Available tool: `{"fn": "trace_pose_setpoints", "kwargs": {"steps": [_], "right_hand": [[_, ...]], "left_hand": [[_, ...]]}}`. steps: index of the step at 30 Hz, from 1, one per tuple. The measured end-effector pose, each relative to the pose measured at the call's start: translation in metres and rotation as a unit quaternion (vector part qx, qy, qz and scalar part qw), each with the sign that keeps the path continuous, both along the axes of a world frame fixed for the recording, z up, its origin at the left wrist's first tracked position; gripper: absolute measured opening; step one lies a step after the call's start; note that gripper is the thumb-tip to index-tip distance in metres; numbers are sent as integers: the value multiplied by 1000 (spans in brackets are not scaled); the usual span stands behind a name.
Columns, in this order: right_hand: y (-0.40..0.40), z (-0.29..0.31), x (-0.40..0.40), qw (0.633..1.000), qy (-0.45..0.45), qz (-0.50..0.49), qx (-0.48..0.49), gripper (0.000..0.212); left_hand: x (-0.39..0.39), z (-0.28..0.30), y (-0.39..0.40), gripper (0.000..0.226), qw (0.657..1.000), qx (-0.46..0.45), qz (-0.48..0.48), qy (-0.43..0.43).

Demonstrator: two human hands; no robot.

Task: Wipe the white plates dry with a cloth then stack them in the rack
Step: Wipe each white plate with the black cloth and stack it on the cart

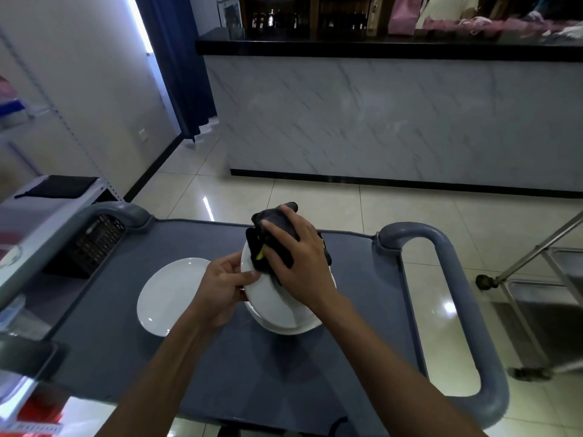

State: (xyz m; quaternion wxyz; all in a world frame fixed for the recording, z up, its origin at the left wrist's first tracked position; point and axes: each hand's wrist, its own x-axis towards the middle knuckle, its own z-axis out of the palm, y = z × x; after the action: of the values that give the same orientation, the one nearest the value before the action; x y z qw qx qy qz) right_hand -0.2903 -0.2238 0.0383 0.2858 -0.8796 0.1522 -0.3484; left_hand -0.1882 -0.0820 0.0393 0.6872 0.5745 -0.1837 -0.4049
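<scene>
- Both forearms reached in from the near edge; the left hand [225, 287] pinched the left rim of a tilted white plate [277, 305], thumb on its face.
- On the plate's far half, the right hand [296, 257] pressed a dark cloth [277, 225], fingers spread.
- A second plate [167, 298] lay flat just left, nearer the left hand.
- The grey cart surface [284, 373] stood on a tiled floor [331, 200] before a marbled counter [394, 121]; no rack could be identified.
</scene>
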Motion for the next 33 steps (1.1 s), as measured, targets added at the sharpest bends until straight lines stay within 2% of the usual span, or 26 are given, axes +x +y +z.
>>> {"fn": "trace_pose_setpoints", "kwargs": {"steps": [7, 13, 21, 26, 29, 33], "right_hand": [[-11, 2, 11, 998, -42, -41, 18, 38], [-35, -4, 5, 989, -17, -70, 127, 38], [-38, -9, -10, 968, -32, -81, 234, 37], [-29, -17, -18, 950, -62, -97, 290, 35], [-15, -20, -13, 949, -74, -108, 285, 36], [5, -21, -2, 964, -67, -135, 218, 38]], "left_hand": [[-1, 1, -2, 48, 1000, -18, 12, 16], [5, -5, 7, 41, 997, -56, 31, 47], [9, -18, 14, 34, 989, -65, 88, 104], [16, -8, 10, 32, 976, -109, 129, 135], [17, 1, 0, 33, 971, -110, 162, 140], [19, 9, -9, 37, 967, -107, 186, 137]]}}
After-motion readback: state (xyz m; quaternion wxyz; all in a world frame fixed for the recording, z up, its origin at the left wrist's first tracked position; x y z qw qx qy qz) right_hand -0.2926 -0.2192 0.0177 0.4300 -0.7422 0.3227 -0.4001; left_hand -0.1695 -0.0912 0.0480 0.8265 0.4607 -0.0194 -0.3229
